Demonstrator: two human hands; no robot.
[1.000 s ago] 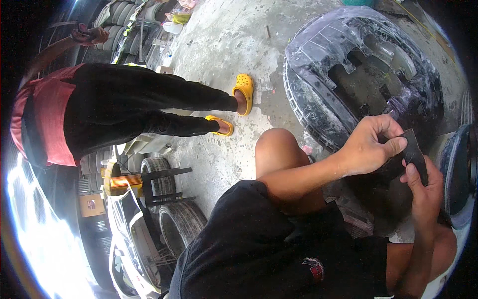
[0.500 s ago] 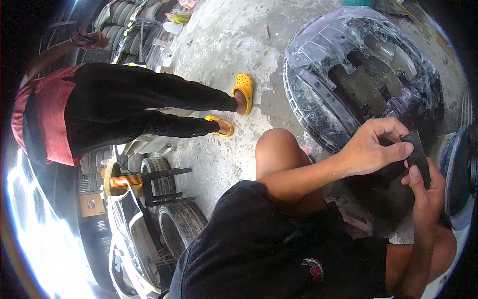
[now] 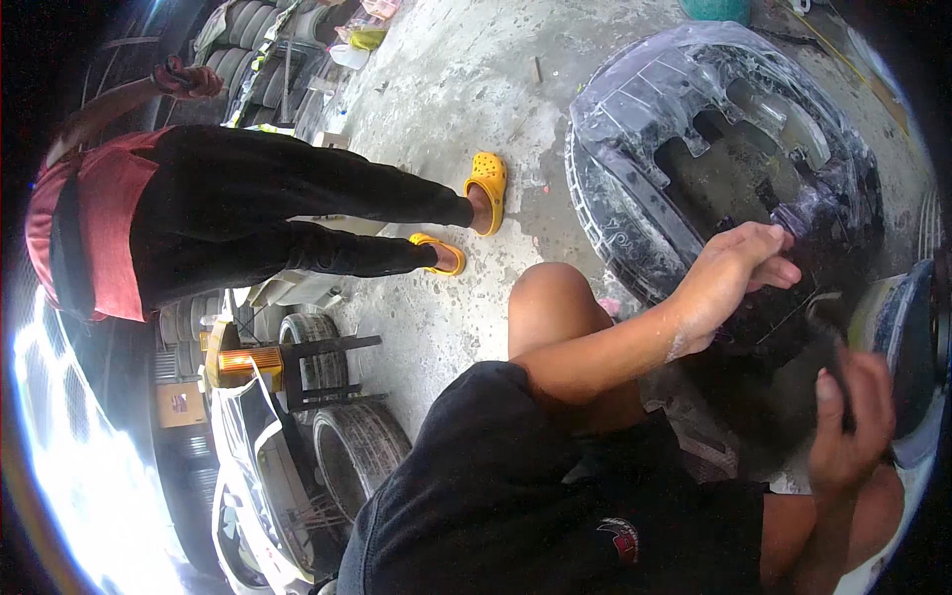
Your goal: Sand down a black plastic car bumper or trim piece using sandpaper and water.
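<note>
My left hand (image 3: 739, 266) is stretched over the lower edge of a big dark plastic frame (image 3: 635, 203) coated in pale dust. Its fingers are loosely apart and nothing shows in them. Lower right, my right hand (image 3: 855, 421) is closed around a dark, thin sheet (image 3: 843, 372) that looks like folded sandpaper. Motion blurs the sheet, and my fingers hide part of it. The frame has large cut-out openings and lies on the concrete floor in front of me.
A round, blue-edged thing (image 3: 917, 377) stands beside my right hand. To the left, a person in yellow clogs (image 3: 486, 193) and black trousers stands on the stained concrete. Tyres (image 3: 362, 451) and a black stand (image 3: 332, 347) are lower left; stacked tyres line the upper left.
My left hand has let go of the dark sheet and moved up and left from it. My right hand keeps the sheet and has shifted slightly down.
</note>
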